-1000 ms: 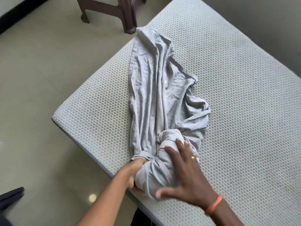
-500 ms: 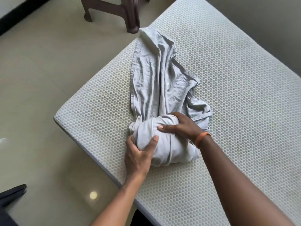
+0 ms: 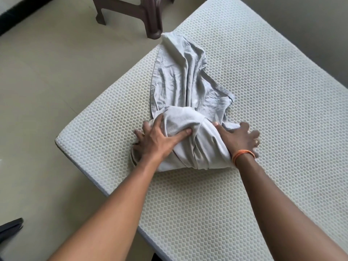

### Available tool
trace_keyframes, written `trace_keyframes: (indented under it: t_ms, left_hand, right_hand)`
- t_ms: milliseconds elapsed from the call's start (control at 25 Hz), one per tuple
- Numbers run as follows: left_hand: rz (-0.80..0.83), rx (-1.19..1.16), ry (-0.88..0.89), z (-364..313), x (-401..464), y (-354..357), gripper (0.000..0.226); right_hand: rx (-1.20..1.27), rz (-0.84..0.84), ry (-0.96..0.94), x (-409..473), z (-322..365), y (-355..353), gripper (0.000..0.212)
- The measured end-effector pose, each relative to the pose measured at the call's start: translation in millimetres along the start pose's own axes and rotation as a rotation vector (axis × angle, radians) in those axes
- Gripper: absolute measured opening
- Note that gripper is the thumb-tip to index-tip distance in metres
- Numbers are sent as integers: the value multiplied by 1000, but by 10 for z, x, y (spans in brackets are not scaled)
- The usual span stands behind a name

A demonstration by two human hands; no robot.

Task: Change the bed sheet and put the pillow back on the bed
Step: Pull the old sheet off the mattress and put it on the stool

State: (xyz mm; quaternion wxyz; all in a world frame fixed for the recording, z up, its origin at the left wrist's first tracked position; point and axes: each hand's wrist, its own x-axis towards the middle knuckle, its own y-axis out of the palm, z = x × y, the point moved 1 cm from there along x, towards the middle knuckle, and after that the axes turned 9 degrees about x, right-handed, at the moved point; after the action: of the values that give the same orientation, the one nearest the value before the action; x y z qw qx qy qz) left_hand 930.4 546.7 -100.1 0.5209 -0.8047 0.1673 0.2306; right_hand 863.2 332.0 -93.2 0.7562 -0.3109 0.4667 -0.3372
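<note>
A crumpled light grey bed sheet (image 3: 184, 80) lies on a bare white mattress (image 3: 273, 102) with a honeycomb texture. Its near end is rolled into a thick bundle (image 3: 195, 147). My left hand (image 3: 160, 140) presses on the bundle's left side, thumb dug into the cloth. My right hand (image 3: 239, 138), with an orange band at the wrist, rests on the bundle's right side with fingers spread and blurred. The loose part of the sheet trails away toward the mattress's far left edge. No pillow is in view.
A dark brown plastic chair (image 3: 148, 14) stands on the beige tiled floor (image 3: 47, 91) just beyond the mattress's far left edge. A dark object (image 3: 9, 228) pokes in at the bottom left. The mattress corner (image 3: 60, 140) lies left of my hands.
The bundle has grown and rolled farther up the sheet. My left hand moved from the bundle's near side onto its left top. My right hand shifted from the top to the right side, fingers spreading.
</note>
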Motion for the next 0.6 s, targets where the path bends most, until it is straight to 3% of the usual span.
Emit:
trace_keyframes:
  t_ms: [80,120,200,240,280,440,520,600]
  left_hand:
    - [74,-193,-39,-87,30,-2,123]
    - [101,-329,-40,-94,30,25,114]
    - [161,-533,-86,-36,28,56,96]
    - [220,-605,-130,27,14,90,91]
    - [321,-667,-184,80,-34,123,84]
    - [911,-727,-397,140,-414,258,59]
    - [1013,-731,-480,155,-506,368,57]
    - [1031,-809,-553,131,-528,373,56]
  right_hand:
    - [231,156,205,-32,-135,55,118]
    - [386,243,251,-72,-157,62,113]
    - [616,370,206,-47,-162,-17,72]
    - [653,427,180,-32,-139,-106,56]
    - [629,463,139,-7,-113,-201,54]
    - [417,451,-10,-69,-87,-487,63]
    - [503,478,0,-182,-93,-520,63]
    - [686,642,-82,-418,-10,-469,60]
